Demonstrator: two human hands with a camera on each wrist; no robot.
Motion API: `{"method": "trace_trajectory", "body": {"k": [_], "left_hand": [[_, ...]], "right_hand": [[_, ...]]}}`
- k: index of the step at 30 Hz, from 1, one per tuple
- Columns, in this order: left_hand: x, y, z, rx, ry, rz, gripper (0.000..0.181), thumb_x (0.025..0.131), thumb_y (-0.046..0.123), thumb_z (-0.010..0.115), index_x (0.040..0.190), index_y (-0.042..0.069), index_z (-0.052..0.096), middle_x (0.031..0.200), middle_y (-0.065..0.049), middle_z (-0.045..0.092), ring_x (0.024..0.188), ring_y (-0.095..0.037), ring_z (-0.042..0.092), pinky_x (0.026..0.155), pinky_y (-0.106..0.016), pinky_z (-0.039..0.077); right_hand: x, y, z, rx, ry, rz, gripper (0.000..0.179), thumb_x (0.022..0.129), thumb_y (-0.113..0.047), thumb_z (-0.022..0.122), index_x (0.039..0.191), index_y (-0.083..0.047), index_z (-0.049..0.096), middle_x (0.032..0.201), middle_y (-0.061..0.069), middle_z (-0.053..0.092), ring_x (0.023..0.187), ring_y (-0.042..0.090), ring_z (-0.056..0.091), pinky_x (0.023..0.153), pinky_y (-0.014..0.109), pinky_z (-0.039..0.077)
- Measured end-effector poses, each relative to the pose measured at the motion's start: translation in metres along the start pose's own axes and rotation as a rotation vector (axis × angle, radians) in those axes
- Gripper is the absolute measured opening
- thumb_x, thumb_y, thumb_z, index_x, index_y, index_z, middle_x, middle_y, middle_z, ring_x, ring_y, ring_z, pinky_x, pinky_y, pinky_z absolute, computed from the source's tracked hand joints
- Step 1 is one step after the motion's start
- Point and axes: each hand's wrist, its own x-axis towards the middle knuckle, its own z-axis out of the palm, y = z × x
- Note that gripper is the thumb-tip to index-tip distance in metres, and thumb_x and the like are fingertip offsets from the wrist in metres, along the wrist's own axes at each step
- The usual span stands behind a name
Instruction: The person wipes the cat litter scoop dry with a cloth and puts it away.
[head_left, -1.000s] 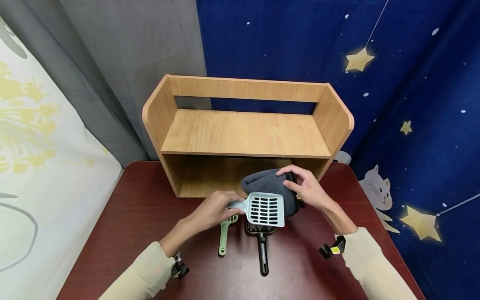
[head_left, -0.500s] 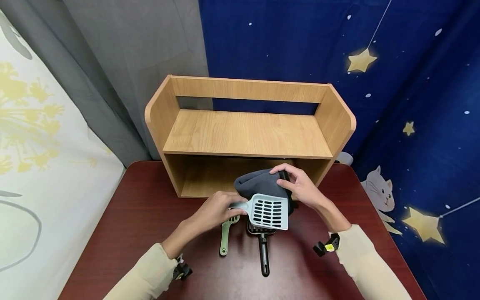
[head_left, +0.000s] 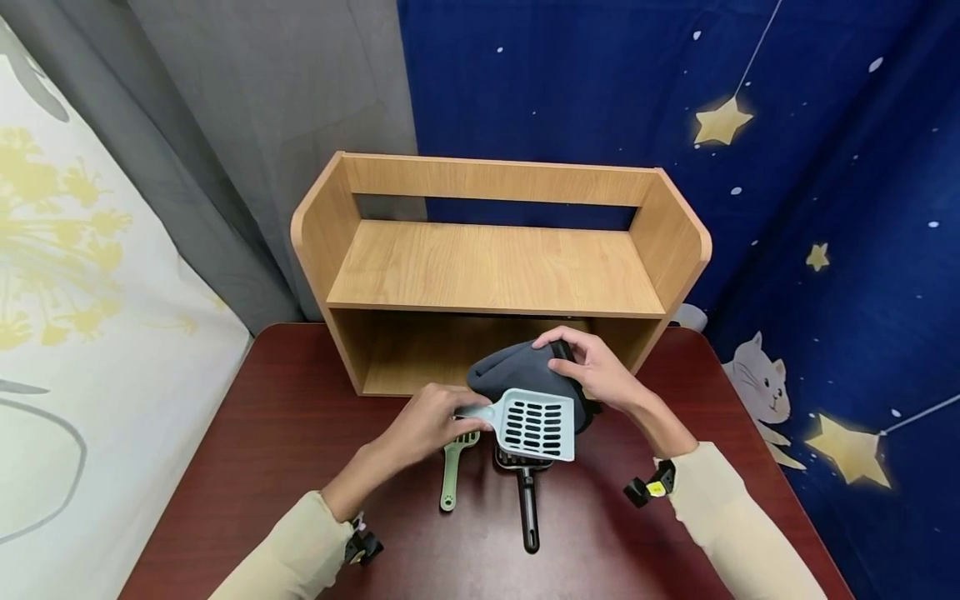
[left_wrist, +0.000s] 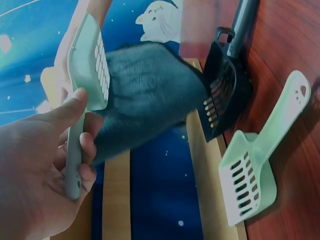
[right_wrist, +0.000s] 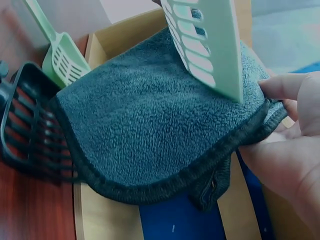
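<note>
Background: blue star-patterned curtain (head_left: pixel 540 83) behind everything; probably a screen.

Table (head_left: pixel 247 433): dark red-brown, carries all that follows except what the hands hold up.

Shelf (head_left: pixel 495 267): wooden, two levels, at the far part of the table, opening toward the person. Standing back there, it leaves the near tabletop as working room (inference).

Cloth (head_left: pixel 510 371): dark grey in the head view, fuzzy, dark border, partly folded. Raised off the table, in front of the shelf's lower opening. Right hand (head_left: pixel 592 367) pinches its border, thumb against fingers. Presumably an edge hold is chosen so that most of the fabric hangs loose and the fingers do not cover its face.

Black scoop (head_left: pixel 528 500): lies on the table, handle toward the person, head toward the shelf and partly hidden in the head view. Handle direction would make it easy to reach.

Pale blue scoop (head_left: pixel 526 423): in the air, between the hands, slotted head overlapping the cloth. Left hand (head_left: pixel 431 421) grips the handle, fingers curled round it, thumb along the top; likely so the whole head stays accessible. Contact between head and cloth: cannot tell.

Green scoop (head_left: pixel 449 479): on the table, left of the black one, well apart from neither; same orientation.

Dark loop (right_wrist: pixel 222 182): hangs from the cloth's border below the right hand.
</note>
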Motion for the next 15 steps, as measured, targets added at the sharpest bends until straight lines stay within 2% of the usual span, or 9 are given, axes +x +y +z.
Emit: {"method": "trace_trajectory", "body": {"k": [4, 7, 15], "left_hand": [[0.001, 0.005, 0.004, -0.011, 0.003, -0.017, 0.026, 0.086, 0.021, 0.088, 0.107, 0.007, 0.082, 0.098, -0.001, 0.081, 0.086, -0.011, 0.073, 0.074, -0.027, 0.058], [-0.001, 0.005, 0.004, -0.007, 0.009, -0.022, 0.026, 0.087, 0.021, 0.088, 0.107, 0.007, 0.082, 0.096, -0.002, 0.08, 0.084, -0.01, 0.072, 0.073, -0.027, 0.057], [-0.01, -0.003, -0.007, 0.02, 0.049, -0.039, 0.029, 0.083, 0.016, 0.09, 0.107, 0.002, 0.082, 0.098, -0.007, 0.081, 0.084, -0.014, 0.075, 0.072, -0.029, 0.059]], "right_hand": [[0.009, -0.004, 0.009, -0.033, -0.028, -0.006, 0.026, 0.104, -0.001, 0.064, 0.129, -0.005, 0.067, 0.121, 0.016, 0.064, 0.088, 0.017, 0.065, 0.073, 0.027, 0.055], [0.009, -0.006, 0.008, -0.051, -0.029, 0.001, 0.026, 0.103, -0.001, 0.064, 0.129, -0.005, 0.067, 0.12, 0.017, 0.064, 0.087, 0.017, 0.065, 0.072, 0.027, 0.055], [-0.016, 0.0, -0.018, -0.033, -0.032, 0.05, 0.027, 0.103, 0.0, 0.064, 0.13, -0.001, 0.065, 0.121, 0.021, 0.066, 0.093, 0.02, 0.071, 0.079, 0.03, 0.059]]}}
